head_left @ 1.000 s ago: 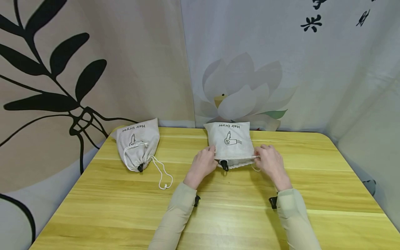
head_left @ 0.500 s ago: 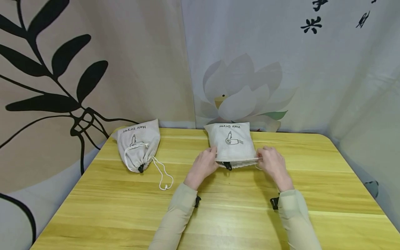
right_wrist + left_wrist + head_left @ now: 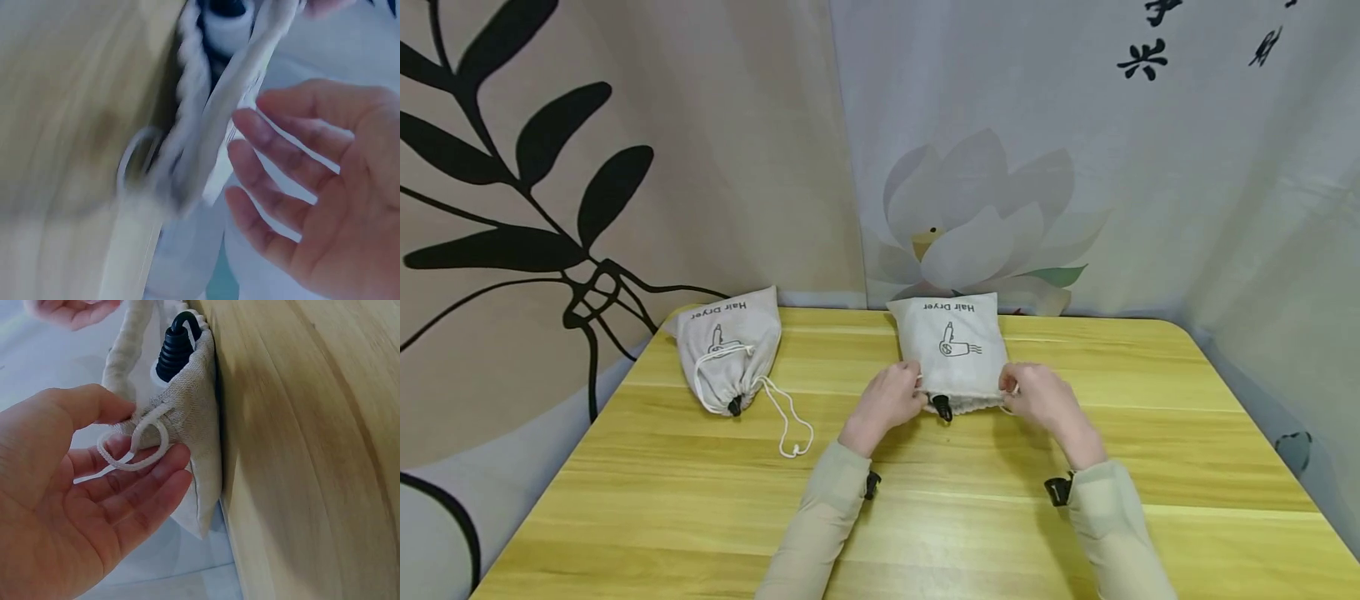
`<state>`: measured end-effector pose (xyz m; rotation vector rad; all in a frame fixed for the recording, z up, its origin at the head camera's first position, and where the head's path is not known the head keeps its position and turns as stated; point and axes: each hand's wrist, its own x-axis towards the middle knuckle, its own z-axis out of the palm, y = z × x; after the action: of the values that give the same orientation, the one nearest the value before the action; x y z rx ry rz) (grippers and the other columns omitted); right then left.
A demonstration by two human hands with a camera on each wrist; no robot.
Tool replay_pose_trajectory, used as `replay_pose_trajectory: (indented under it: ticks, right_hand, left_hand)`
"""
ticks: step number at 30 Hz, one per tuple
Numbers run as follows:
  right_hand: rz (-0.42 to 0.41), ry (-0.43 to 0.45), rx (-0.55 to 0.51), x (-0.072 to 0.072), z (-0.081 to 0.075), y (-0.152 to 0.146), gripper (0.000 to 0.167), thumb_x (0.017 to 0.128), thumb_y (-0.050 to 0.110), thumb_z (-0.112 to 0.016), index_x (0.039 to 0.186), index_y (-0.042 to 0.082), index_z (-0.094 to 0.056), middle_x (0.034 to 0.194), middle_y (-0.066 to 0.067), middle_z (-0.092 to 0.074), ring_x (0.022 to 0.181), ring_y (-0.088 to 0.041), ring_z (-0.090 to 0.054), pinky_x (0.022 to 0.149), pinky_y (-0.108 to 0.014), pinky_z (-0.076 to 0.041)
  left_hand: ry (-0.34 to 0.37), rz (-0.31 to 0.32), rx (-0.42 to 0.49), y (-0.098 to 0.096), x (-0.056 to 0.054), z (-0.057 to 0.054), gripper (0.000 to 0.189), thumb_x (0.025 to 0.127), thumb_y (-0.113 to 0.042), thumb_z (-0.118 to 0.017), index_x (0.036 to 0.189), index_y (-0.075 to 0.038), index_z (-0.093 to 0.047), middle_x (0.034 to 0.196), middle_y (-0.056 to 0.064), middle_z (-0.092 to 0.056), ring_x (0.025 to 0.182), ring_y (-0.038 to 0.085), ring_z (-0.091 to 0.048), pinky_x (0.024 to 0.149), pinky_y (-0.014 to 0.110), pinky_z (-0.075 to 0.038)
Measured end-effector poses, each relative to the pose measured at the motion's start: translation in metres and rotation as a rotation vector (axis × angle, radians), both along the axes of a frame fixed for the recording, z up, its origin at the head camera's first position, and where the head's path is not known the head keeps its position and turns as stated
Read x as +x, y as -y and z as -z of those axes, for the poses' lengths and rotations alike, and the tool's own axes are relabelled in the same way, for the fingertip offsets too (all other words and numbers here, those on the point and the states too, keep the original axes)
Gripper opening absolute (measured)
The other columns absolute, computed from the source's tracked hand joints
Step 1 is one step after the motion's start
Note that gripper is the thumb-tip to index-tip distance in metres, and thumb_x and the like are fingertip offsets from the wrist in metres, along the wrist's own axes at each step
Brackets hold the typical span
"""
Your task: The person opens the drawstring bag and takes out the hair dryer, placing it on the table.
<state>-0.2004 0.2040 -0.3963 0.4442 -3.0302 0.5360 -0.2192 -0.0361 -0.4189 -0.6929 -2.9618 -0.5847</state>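
A pale cloth drawstring bag (image 3: pixel 958 358) printed "Hair Dryer" lies at the table's back middle, its mouth toward me. My left hand (image 3: pixel 889 400) pinches the bag's left mouth corner between thumb and fingers. A small white cord loop (image 3: pixel 132 450) hangs over those fingers in the left wrist view. Inside the gaping mouth sits a black ribbed cord end (image 3: pixel 175 353) with a white part below it. By the right mouth corner, my right hand (image 3: pixel 1045 404) has its fingers loosely bent and apart from the cloth. Another cord loop (image 3: pixel 134 156) sticks out there, blurred.
A second "Hair Dryer" drawstring bag (image 3: pixel 733 346), its mouth gathered, lies on the left of the wooden table (image 3: pixel 955 517). Its white cord (image 3: pixel 790 425) trails toward me. A printed curtain (image 3: pixel 760 150) hangs right behind the table's back edge.
My right hand has let go of the bag's right mouth edge, which it held out taut before. The mouth edge has slackened and dropped slightly toward me. My left hand stays at its corner.
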Motion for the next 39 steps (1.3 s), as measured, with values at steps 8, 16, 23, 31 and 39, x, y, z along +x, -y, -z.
replay_pose_trajectory:
  ticks: [8,16,23,31,39]
  right_hand:
    - [-0.077,0.102,-0.031,0.003,0.003,0.043,0.009,0.083,0.013,-0.066,0.085,0.011,-0.074,0.074,0.0,-0.068,0.066,-0.011,-0.055,0.061,-0.031,-0.047]
    - [0.12,0.082,-0.078,-0.003,0.021,0.082,0.032,0.083,0.025,-0.069,0.062,0.011,-0.049,0.056,0.0,-0.043,0.049,-0.015,-0.042,0.045,-0.027,-0.031]
    - [0.206,0.084,-0.157,-0.007,0.03,0.095,0.027,0.08,0.025,-0.074,0.083,0.001,-0.062,0.07,-0.012,-0.06,0.053,-0.019,-0.052,0.045,-0.029,-0.04]
    - [0.199,0.067,-0.175,-0.009,0.03,0.096,0.021,0.078,0.018,-0.075,0.077,0.001,-0.062,0.064,-0.008,-0.056,0.05,-0.017,-0.05,0.044,-0.026,-0.038]
    - [0.1,0.067,-0.094,-0.009,0.023,0.082,0.021,0.078,0.018,-0.075,0.074,0.004,-0.06,0.065,-0.008,-0.057,0.052,-0.016,-0.049,0.045,-0.025,-0.037]
  left_hand:
    - [-0.01,0.006,0.018,-0.001,0.0,-0.002,0.011,0.089,-0.017,-0.059,0.085,-0.009,-0.053,0.075,0.001,-0.051,0.06,0.012,-0.046,0.051,0.021,-0.038]
    - [-0.074,0.012,-0.006,-0.003,0.0,-0.002,0.01,0.09,-0.013,-0.059,0.087,-0.005,-0.054,0.077,0.006,-0.056,0.06,0.015,-0.051,0.05,0.024,-0.039]
    - [-0.063,0.04,-0.004,-0.003,0.001,-0.003,0.011,0.087,-0.009,-0.063,0.088,-0.005,-0.054,0.078,0.007,-0.057,0.063,0.017,-0.054,0.052,0.024,-0.042]
    - [0.001,0.071,0.002,-0.003,0.0,-0.003,0.019,0.079,-0.004,-0.07,0.091,-0.006,-0.055,0.081,0.006,-0.057,0.069,0.017,-0.054,0.057,0.024,-0.043]
    - [0.055,0.073,-0.009,-0.006,0.001,0.001,0.019,0.082,-0.005,-0.069,0.095,-0.006,-0.057,0.087,0.007,-0.06,0.074,0.016,-0.056,0.06,0.023,-0.046]
